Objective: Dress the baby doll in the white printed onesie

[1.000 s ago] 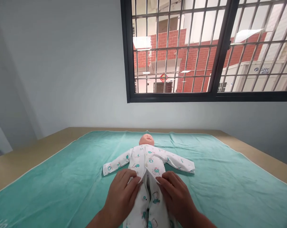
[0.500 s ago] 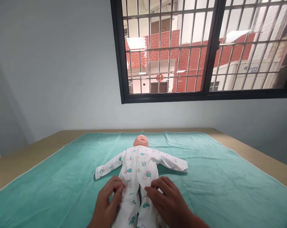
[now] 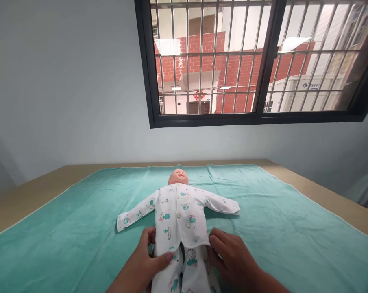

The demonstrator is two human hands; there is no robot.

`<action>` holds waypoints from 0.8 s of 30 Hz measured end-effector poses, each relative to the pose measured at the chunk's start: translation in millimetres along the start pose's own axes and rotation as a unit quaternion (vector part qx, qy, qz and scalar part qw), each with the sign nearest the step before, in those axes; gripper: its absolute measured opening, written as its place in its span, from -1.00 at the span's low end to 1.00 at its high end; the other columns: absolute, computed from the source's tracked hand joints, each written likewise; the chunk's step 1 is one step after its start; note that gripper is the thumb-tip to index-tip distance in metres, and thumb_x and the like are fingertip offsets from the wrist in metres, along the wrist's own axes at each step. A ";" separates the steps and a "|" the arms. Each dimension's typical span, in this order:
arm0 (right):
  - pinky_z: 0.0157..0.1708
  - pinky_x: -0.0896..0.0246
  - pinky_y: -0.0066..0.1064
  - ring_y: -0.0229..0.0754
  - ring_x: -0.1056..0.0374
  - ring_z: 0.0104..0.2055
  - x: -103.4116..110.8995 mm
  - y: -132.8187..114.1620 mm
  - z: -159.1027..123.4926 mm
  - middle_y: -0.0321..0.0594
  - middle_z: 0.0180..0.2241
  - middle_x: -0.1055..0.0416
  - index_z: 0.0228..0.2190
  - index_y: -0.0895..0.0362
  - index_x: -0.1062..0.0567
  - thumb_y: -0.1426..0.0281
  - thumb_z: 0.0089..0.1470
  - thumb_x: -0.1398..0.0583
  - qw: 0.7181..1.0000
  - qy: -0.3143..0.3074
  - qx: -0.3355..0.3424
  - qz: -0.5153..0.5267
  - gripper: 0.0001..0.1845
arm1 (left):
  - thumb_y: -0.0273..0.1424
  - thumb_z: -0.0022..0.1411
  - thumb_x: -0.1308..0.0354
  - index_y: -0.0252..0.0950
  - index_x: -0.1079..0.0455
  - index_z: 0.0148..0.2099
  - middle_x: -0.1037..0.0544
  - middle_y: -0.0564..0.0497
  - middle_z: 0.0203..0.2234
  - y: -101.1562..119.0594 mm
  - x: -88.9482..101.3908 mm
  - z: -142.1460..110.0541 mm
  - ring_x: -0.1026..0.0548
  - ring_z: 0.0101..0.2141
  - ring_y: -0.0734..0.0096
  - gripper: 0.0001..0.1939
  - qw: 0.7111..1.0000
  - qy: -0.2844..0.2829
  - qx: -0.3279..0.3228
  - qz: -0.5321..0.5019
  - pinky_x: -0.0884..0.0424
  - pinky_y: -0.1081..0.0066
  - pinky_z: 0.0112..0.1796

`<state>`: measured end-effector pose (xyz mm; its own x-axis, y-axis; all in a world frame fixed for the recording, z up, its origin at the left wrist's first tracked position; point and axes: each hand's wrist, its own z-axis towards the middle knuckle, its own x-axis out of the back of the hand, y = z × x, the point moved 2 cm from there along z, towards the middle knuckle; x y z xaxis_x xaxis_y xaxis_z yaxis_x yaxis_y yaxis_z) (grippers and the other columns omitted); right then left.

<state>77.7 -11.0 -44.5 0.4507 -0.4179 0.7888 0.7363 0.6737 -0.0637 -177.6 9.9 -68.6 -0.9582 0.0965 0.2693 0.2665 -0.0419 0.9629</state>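
Observation:
A baby doll [image 3: 178, 176] lies on its back, head away from me. It wears a white buttoned baby shirt [image 3: 184, 213] with teal and pink prints, and matching trousers [image 3: 192, 266]. The sleeves are spread to both sides. At the doll's left-hand side in the picture, my left hand [image 3: 149, 258] rests against the waist, thumb stretched over the trousers below the hem, fingers apart from it. My right hand [image 3: 231, 254] is closed at the right corner of the shirt's hem, pinching the cloth. The fingertips behind the cloth are hidden.
A teal blanket [image 3: 89, 219] with a pale edge covers most of the wooden table [image 3: 28, 195]. Beyond the table is a grey-white wall [image 3: 80, 101] with a dark-framed, barred window [image 3: 203, 120].
My hands have spread apart and opened out the shirt's lower front. The right one moved outward to the hem's corner; the left thumb now lies on the trousers. The view shifted slightly.

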 end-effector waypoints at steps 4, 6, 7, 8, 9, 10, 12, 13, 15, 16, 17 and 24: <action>-0.50 0.16 -0.37 -0.26 -0.18 -0.50 7.4 -1.1 0.0 -0.29 -0.51 -0.33 -0.50 0.10 -0.27 0.52 0.11 -0.02 0.998 -0.006 0.061 0.014 -0.82 | -0.07 -0.07 -0.34 -0.26 -0.17 0.03 -0.40 -0.22 -0.01 -9.9 -3.6 2.5 -0.51 -0.19 0.15 -0.30 0.999 -0.010 0.034 -0.024 -0.49 0.27 -0.25; -0.51 0.17 -0.36 -0.27 -0.17 -0.51 7.4 -2.3 -0.1 -0.31 -0.51 -0.33 -0.51 0.09 -0.27 0.53 0.04 -0.04 0.996 -0.046 0.075 0.030 -0.85 | -0.09 -0.06 -0.33 -0.26 -0.16 0.04 -0.41 -0.21 -0.01 -9.3 -3.0 3.5 -0.51 -0.19 0.17 -0.31 0.999 0.004 0.032 -0.026 -0.48 0.29 -0.26; -0.51 0.16 -0.36 -0.27 -0.18 -0.51 7.4 -2.9 0.2 -0.31 -0.50 -0.35 -0.52 0.09 -0.28 0.54 0.00 -0.05 0.994 -0.070 0.069 0.046 -0.86 | -0.10 -0.06 -0.34 -0.26 -0.17 0.04 -0.42 -0.20 -0.02 -7.3 -2.8 3.4 -0.51 -0.22 0.19 -0.31 0.999 0.003 0.031 -0.030 -0.48 0.31 -0.29; -0.50 0.13 -0.37 -0.28 -0.20 -0.50 7.8 -3.4 0.6 -0.31 -0.48 -0.36 -0.51 0.09 -0.28 0.55 -0.02 -0.06 0.992 -0.092 0.056 0.068 -0.87 | -0.09 -0.07 -0.34 -0.25 -0.19 0.03 -0.44 -0.17 -0.05 -4.3 -2.2 3.1 -0.52 -0.28 0.24 -0.32 0.999 0.000 0.029 -0.036 -0.47 0.34 -0.34; -0.49 0.09 -0.38 -0.29 -0.22 -0.48 8.4 -3.4 1.2 -0.31 -0.45 -0.38 -0.51 0.09 -0.29 0.55 -0.02 -0.07 0.988 -0.115 0.042 0.098 -0.88 | -0.08 -0.06 -0.33 -0.25 -0.22 0.00 -0.48 -0.12 -0.12 -0.3 -1.0 2.4 -0.51 -0.37 0.31 -0.36 0.999 -0.003 0.030 -0.041 -0.44 0.38 -0.40; -0.48 0.05 -0.41 -0.30 -0.25 -0.46 9.3 -2.5 1.8 -0.31 -0.42 -0.39 -0.50 0.10 -0.30 0.53 0.01 -0.07 0.981 -0.136 0.026 0.135 -0.88 | -0.04 -0.01 -0.28 -0.25 -0.26 -0.06 -0.51 -0.05 -0.23 4.1 1.1 1.7 -0.46 -0.48 0.39 -0.43 0.998 -0.003 0.033 -0.043 -0.40 0.42 -0.48; -0.46 -0.03 -0.46 -0.31 -0.26 -0.43 11.2 4.9 3.0 -0.30 -0.41 -0.39 -0.49 0.10 -0.32 0.45 0.12 -0.07 0.965 -0.160 -0.013 0.210 -0.84 | 0.05 0.12 -0.11 -0.26 -0.31 -0.23 -0.45 0.09 -0.51 13.3 8.8 0.9 -0.30 -0.66 0.52 -0.55 0.998 0.004 0.050 -0.046 -0.23 0.48 -0.62; -0.46 -0.05 -0.47 -0.30 -0.26 -0.44 11.9 13.0 3.3 -0.30 -0.43 -0.38 -0.50 0.10 -0.33 0.38 0.18 -0.05 0.959 -0.154 -0.044 0.234 -0.78 | 0.07 0.17 -0.02 -0.26 -0.31 -0.32 -0.36 0.14 -0.61 17.1 15.0 1.1 -0.21 -0.70 0.54 -0.54 0.997 0.019 0.058 -0.044 -0.16 0.49 -0.65; -0.46 -0.10 -0.46 -0.27 -0.25 -0.46 11.9 39.5 1.7 -0.29 -0.47 -0.36 -0.50 0.10 -0.35 0.25 0.24 0.00 0.954 -0.109 -0.142 0.242 -0.67 | 0.08 0.21 0.07 -0.26 -0.29 -0.41 -0.26 0.16 -0.70 21.4 32.9 3.5 -0.19 -0.70 0.52 -0.50 0.995 0.076 0.058 -0.030 -0.12 0.49 -0.64; -0.46 -0.12 -0.44 -0.25 -0.26 -0.45 11.4 57.3 -1.0 -0.27 -0.47 -0.37 -0.48 0.10 -0.36 0.21 0.25 0.01 0.950 -0.072 -0.205 0.224 -0.65 | 0.07 0.21 0.06 -0.26 -0.31 -0.40 -0.29 0.14 -0.68 20.7 44.6 5.8 -0.24 -0.66 0.48 -0.52 0.991 0.122 0.056 -0.013 -0.16 0.48 -0.61; -0.44 -0.14 -0.42 -0.22 -0.29 -0.42 10.7 76.7 -5.2 -0.25 -0.44 -0.40 -0.44 0.09 -0.39 0.18 0.23 0.01 0.942 -0.037 -0.270 0.197 -0.66 | 0.06 0.20 0.04 -0.26 -0.33 -0.35 -0.34 0.12 -0.64 17.8 58.0 8.6 -0.30 -0.61 0.44 -0.54 0.982 0.177 0.059 0.011 -0.21 0.47 -0.57; -0.29 -0.19 -0.30 -0.04 -0.40 -0.26 0.9 182.9 -42.6 -0.14 -0.30 -0.51 -0.25 0.08 -0.46 0.02 0.10 -0.05 0.860 -0.020 -0.508 0.053 -0.58 | 0.01 0.10 -0.02 -0.32 -0.39 -0.22 -0.55 -0.13 -0.30 -33.5 143.6 44.4 -0.50 -0.25 0.06 -0.52 0.910 0.310 0.099 0.256 -0.34 0.29 -0.29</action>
<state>234.3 85.8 -81.6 0.5395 -0.3513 0.7652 0.7626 -0.1814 -0.6209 -319.4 69.4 -61.5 -0.5619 -0.4675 0.6824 0.6495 0.2616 0.7140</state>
